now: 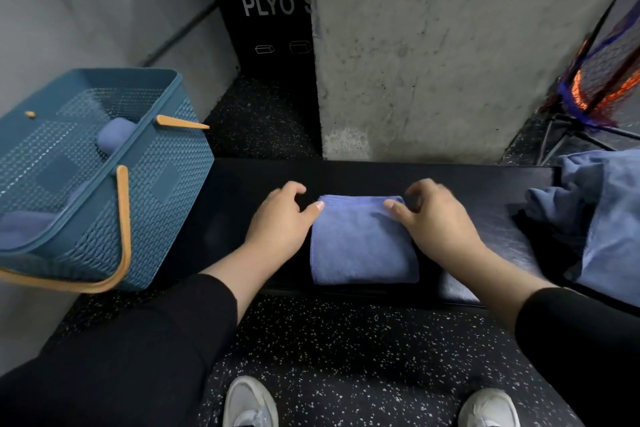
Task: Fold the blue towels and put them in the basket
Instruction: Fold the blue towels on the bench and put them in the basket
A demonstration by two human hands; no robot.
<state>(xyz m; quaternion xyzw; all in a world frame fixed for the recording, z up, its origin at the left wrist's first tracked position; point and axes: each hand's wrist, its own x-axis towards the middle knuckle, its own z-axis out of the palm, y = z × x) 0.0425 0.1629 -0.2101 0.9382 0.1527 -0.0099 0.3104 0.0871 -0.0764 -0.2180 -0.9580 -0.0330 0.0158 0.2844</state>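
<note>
The black box [263,10] at the far wall shows only "PLYO S" before a concrete pillar [433,45] cuts the lettering off. The heap of unfolded towels [602,218] runs out of view at the right, and the basket [104,184] is cropped at the left edge. An orange and blue net [602,80] at the far right is too blurred to identify.

A black padded bench [242,191] crosses the scene over speckled rubber floor [346,357], with 2 pale shoes [249,406] at the near edge.

The folded towel [363,239], a soft blue rectangle of fuzzy cloth, lies flat at the bench's middle. The left hand [280,218] sits at its left side, thumb tip touching the far left corner, fingers curled loosely onto the bench, gripping nothing. The right hand [436,218] mirrors it, thumb on the far right corner, fingers arched and blurred above the far edge, nothing pinched.

The basket is teal woven-pattern plastic with tan handles, tilted at the left end, and holds 2 or 3 rolled blue towels [114,135].
</note>
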